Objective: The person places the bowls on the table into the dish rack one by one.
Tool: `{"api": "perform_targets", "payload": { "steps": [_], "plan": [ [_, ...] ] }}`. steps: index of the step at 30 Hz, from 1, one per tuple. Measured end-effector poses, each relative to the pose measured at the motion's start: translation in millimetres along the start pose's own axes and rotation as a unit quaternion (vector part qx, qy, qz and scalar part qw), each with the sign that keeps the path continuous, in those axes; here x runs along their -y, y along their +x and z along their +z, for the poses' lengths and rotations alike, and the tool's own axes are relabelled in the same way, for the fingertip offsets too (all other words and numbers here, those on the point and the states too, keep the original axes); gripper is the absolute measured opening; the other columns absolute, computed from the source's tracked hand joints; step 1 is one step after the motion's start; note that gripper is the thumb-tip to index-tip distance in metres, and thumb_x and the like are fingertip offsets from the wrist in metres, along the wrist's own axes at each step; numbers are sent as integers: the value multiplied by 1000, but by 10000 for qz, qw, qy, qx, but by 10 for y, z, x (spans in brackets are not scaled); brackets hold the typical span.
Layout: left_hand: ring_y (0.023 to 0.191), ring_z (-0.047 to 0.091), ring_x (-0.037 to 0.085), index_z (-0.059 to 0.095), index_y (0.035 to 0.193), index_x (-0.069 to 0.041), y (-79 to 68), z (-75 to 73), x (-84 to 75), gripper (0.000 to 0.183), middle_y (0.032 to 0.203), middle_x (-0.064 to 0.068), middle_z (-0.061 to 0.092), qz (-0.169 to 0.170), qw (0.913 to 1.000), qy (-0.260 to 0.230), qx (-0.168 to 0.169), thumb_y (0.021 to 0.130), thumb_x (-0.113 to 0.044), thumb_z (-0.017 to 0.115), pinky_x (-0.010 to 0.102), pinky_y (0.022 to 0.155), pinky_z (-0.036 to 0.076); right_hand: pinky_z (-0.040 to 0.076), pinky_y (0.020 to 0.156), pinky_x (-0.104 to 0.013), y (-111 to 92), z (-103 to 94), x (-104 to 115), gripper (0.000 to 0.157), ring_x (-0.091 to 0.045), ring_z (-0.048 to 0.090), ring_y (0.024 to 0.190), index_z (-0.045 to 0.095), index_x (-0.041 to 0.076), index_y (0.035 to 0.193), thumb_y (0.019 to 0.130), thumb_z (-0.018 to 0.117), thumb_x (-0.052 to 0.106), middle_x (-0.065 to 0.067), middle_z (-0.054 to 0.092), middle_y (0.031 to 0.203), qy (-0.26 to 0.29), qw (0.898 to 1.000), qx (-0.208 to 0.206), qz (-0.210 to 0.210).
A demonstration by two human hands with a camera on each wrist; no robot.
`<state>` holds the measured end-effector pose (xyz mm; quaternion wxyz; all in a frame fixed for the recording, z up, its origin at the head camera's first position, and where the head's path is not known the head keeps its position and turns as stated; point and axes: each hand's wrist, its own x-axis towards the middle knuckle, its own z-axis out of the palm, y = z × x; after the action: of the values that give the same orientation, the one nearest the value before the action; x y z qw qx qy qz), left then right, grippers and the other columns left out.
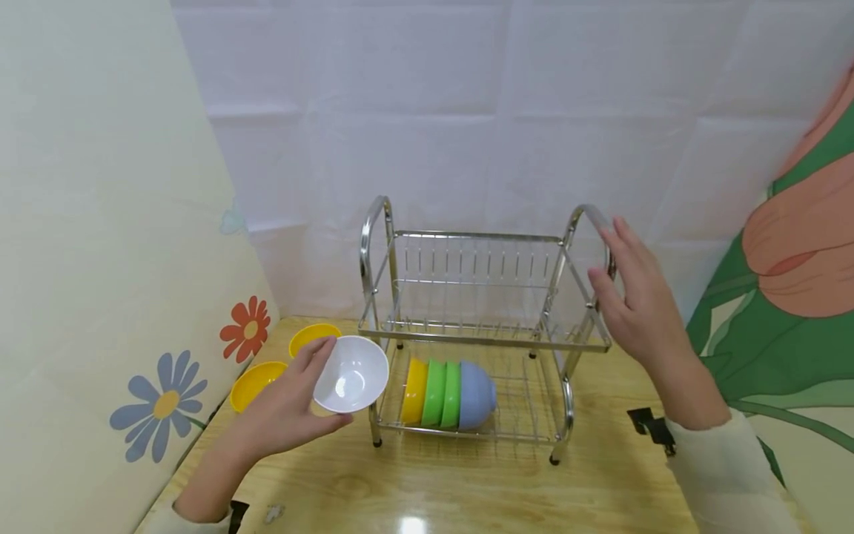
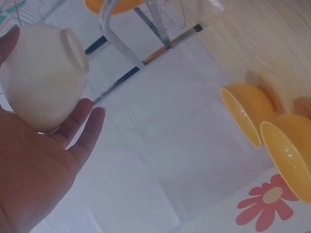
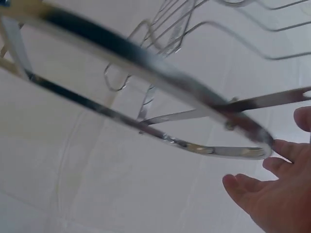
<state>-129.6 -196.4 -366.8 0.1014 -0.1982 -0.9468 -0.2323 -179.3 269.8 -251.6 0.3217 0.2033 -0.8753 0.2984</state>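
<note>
My left hand (image 1: 283,411) grips a white bowl (image 1: 351,374) by its rim, thumb below and fingers above, just left of a two-tier metal dish rack (image 1: 480,340). In the left wrist view the bowl (image 2: 46,77) shows its rounded outside and foot ring. With fingers extended, my right hand (image 1: 640,311) is at the rack's right-hand upper frame, its fingertips close by the curved bar. On the lower tier a yellow bowl (image 1: 414,391), two green bowls (image 1: 432,393) and a blue bowl (image 1: 477,397) stand nested on their sides.
Two yellow bowls, one nearer (image 1: 256,383) and one farther back (image 1: 312,337), sit on the wooden table (image 1: 333,482) left of the rack. White cloth (image 1: 467,111) hangs behind, and flower-printed panels (image 1: 133,259) stand on both sides. The upper tier has wire plate slots.
</note>
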Motion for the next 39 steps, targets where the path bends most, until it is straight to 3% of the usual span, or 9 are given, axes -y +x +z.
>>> {"api": "perform_targets", "payload": {
  "steps": [4,8,11,16,18,22,27,33,39],
  "plan": [
    [116,59,33,27,158,-13,-7,20,-89,112,159,8,31,188,9998,26,-52,71,-50,86,49,87,59,23,116,-69,-187,1,159,47,-36,26,150,47,7,148,102,52,16,-7,27,165,193,9979,-546,-276],
    [121,57,31,27,159,-14,0,40,-159,113,161,6,29,304,9995,87,-32,71,-56,85,47,90,59,32,121,-42,-329,68,310,43,-29,38,145,57,-3,136,102,53,24,-17,44,154,245,9880,-1208,-928],
    [122,58,30,26,159,-17,8,56,-217,113,162,4,28,323,9995,48,47,71,-57,83,46,89,59,34,117,-24,-433,184,460,49,-23,49,136,60,-12,122,103,52,32,-29,55,136,454,9691,-1895,-1511],
    [112,63,25,23,160,-22,40,109,-320,114,163,-2,27,389,9991,2,139,72,-71,76,39,85,60,45,108,-24,-621,453,749,44,-19,61,118,59,-20,101,101,54,23,-33,63,108,1292,9221,-2867,-2254],
    [114,63,24,22,160,-22,57,135,-358,116,163,-3,27,468,9988,3,156,71,-78,70,37,86,60,47,105,-25,-692,551,828,38,-19,62,115,58,-22,97,99,55,16,-31,64,105,1691,9084,-2947,-2438],
    [124,58,24,21,161,-22,89,181,-432,116,163,-3,27,642,9978,-74,160,72,-78,69,40,94,58,50,101,-24,-803,718,886,26,-21,63,114,56,-24,99,95,53,2,-28,65,110,2467,8944,-2708,-2566],
    [130,54,24,19,161,-24,113,230,-532,115,163,-3,26,695,9969,-271,268,72,-63,80,43,99,55,51,97,-24,-942,927,817,25,-23,62,115,53,-26,108,91,47,-9,-23,65,121,3228,8924,-2128,-2326],
    [125,57,22,21,161,-22,152,310,-642,115,163,-5,26,850,9947,-445,362,72,-65,80,39,97,57,52,94,-23,-1130,1150,755,35,-19,62,114,51,-25,117,85,41,-17,-14,64,126,3490,9148,-1388,-1484],
    [127,57,25,22,160,-19,193,410,-715,115,163,-4,25,1063,9923,-546,322,72,-63,81,40,98,56,54,91,-22,-1218,1276,751,43,-17,63,113,50,-14,130,88,40,-16,-6,62,131,3625,9270,-748,-610]
  ]
}}
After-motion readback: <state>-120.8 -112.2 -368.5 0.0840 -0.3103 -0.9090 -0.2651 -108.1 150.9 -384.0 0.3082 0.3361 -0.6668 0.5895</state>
